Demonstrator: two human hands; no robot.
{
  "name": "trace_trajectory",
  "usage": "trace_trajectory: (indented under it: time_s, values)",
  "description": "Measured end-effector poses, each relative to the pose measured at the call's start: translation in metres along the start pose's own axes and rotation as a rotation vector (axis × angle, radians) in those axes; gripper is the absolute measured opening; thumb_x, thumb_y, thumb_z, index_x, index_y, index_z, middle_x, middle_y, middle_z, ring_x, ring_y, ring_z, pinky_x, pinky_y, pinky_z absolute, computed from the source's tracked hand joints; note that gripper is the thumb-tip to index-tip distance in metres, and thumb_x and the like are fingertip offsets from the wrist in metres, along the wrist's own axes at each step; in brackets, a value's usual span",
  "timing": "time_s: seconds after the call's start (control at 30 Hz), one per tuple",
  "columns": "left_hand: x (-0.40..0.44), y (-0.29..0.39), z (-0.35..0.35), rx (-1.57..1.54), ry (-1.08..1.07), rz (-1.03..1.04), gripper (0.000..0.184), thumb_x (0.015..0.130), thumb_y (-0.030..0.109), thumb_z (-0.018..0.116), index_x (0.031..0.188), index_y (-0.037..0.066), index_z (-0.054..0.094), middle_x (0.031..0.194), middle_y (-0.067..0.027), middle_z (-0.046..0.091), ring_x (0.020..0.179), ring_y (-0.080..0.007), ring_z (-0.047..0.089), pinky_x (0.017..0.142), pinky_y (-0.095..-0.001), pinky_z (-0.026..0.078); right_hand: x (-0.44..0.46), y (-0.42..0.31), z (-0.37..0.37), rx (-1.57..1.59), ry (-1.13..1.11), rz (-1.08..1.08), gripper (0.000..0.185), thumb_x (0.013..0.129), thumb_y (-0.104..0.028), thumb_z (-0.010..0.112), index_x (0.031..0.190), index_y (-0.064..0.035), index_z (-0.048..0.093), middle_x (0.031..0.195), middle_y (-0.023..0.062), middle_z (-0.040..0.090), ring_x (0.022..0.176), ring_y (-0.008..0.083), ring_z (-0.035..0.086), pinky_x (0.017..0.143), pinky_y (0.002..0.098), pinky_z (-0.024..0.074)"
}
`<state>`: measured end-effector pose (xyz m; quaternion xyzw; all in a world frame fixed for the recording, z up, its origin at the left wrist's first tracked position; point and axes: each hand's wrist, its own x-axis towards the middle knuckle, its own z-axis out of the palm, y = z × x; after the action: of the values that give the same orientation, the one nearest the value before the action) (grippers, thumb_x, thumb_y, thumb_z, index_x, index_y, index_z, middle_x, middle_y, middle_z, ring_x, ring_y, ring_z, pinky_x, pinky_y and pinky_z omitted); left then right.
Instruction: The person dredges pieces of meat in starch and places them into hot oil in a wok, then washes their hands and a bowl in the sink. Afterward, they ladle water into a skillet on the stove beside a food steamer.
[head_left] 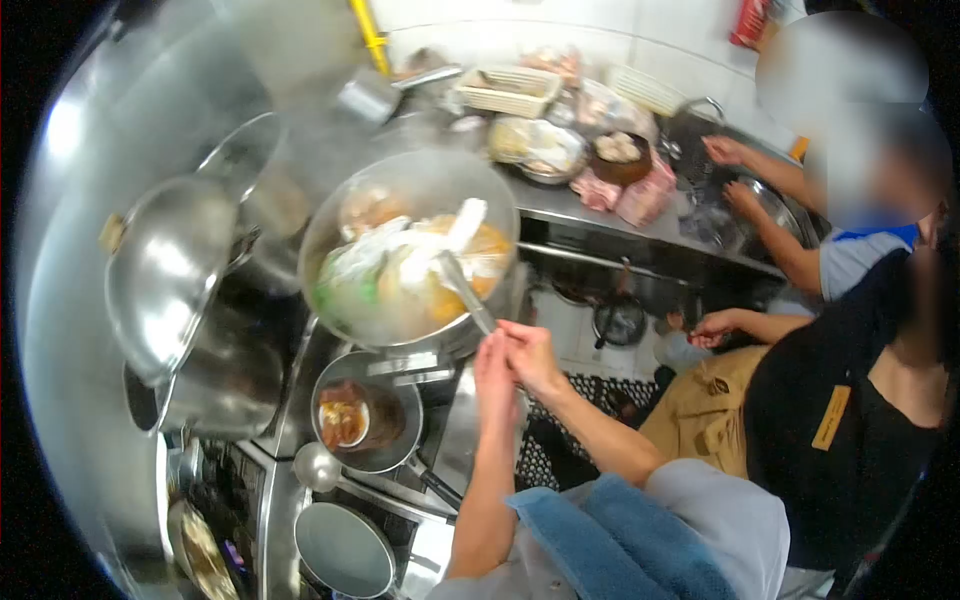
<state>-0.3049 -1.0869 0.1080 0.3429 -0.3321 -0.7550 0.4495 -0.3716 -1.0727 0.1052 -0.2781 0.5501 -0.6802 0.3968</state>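
A long metal-handled utensil (470, 295) slants into a large steaming pot (335, 190); its head is hidden in the contents, so its kind cannot be told. My left hand (493, 372) and my right hand (532, 358) are closed together around its near end, just outside the pot's rim. Inside the pot lie pale, foamy pieces, something green at the left and yellow-orange liquid or pieces at the right. Steam blurs them. Below the pot, a frying pan (400, 440) holds a small bowl (343, 420) with brown food in it.
Large steel bowl (170, 275) and stockpot (225, 385) stand left. A ladle (318, 468) and grey-green pan (345, 550) lie nearer me. Raw meat (645, 190) and a cream basket (510, 90) rest on the back counter. One co-worker (780, 190) works at the sink; another (830, 370) stands close right.
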Motion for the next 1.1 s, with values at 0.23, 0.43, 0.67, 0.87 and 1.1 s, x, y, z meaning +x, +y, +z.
trace_trajectory:
  time_s: [0.23, 0.43, 0.67, 0.87, 1.1]
  values:
    - [0.002, 0.01, 0.021, 0.082, 0.143, 0.108, 0.02, 0.095, 0.016, 0.05, 0.111, 0.005, 0.053, 0.089, -0.0004, 0.055, 0.078, -0.0077, 0.053, 0.066, -0.022, 0.044, 0.007, 0.03, 0.009, 0.248, -0.036, 0.06, 0.033, 0.089, -0.002, 0.056, 0.119, 0.0106, 0.052, 0.098, 0.0077, 0.064, 0.086, 0.0085, 0.059, 0.075, 0.0203, 0.049]
    - [0.002, 0.023, 0.04, 0.072, 0.114, 0.12, 0.023, 0.094, 0.013, 0.05, 0.113, 0.0, 0.05, 0.089, -0.0023, 0.053, 0.079, -0.0098, 0.052, 0.068, -0.0233, 0.044, 0.013, 0.001, 0.009, 0.053, 0.014, -0.166, 0.019, 0.088, -0.008, 0.059, 0.103, 0.0043, 0.061, 0.086, 0.0038, 0.065, 0.08, 0.0072, 0.055, 0.071, 0.0241, 0.048]
    - [0.006, 0.008, 0.031, 0.116, 0.159, 0.138, 0.025, 0.093, 0.014, 0.051, 0.115, 0.001, 0.052, 0.098, -0.0044, 0.057, 0.085, -0.0118, 0.056, 0.072, -0.0256, 0.046, 0.007, 0.004, -0.003, 0.184, -0.118, -0.098, 0.034, 0.09, -0.006, 0.056, 0.12, 0.0083, 0.053, 0.105, 0.0094, 0.063, 0.095, 0.0096, 0.056, 0.081, 0.0225, 0.0471]
    - [0.005, 0.003, 0.026, 0.094, 0.168, 0.132, 0.023, 0.094, 0.013, 0.05, 0.114, 0.002, 0.052, 0.093, -0.0026, 0.055, 0.083, -0.01, 0.053, 0.071, -0.0241, 0.044, 0.006, 0.013, -0.003, 0.171, -0.155, -0.039, 0.033, 0.091, -0.008, 0.056, 0.12, 0.0072, 0.053, 0.108, 0.0089, 0.062, 0.096, 0.0085, 0.055, 0.081, 0.0221, 0.0468]
    - [0.002, 0.003, 0.028, 0.121, 0.195, 0.156, 0.024, 0.094, 0.015, 0.051, 0.114, 0.002, 0.052, 0.091, -0.0016, 0.055, 0.08, -0.009, 0.053, 0.068, -0.0228, 0.044, 0.01, 0.016, -0.001, -0.009, -0.072, -0.212, 0.014, 0.088, -0.006, 0.057, 0.098, 0.0032, 0.063, 0.083, 0.0043, 0.065, 0.078, 0.0076, 0.054, 0.067, 0.0253, 0.0471]
